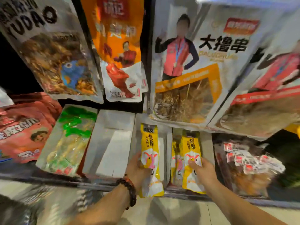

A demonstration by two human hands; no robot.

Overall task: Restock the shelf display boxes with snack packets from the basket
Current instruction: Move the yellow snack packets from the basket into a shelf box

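My left hand (137, 170) grips a long yellow snack packet (150, 153) by its lower half, holding it upright over a white display box (162, 143). My right hand (200, 170) presses fingers on a second yellow packet (191, 153) that stands in the neighbouring display box (205, 143), with more yellow packets (175, 159) beside it. A dark bead bracelet (129, 190) circles my left wrist. An open white display box (112, 143) with nothing in it sits just left of my left hand. The basket is out of view.
A green-and-clear packet box (68, 140) and red bags (24, 130) lie to the left. A clear box of small red-white packets (246, 164) sits at right. Large snack bags (191, 62) hang above the boxes. The shelf's metal front edge (65, 181) runs below.
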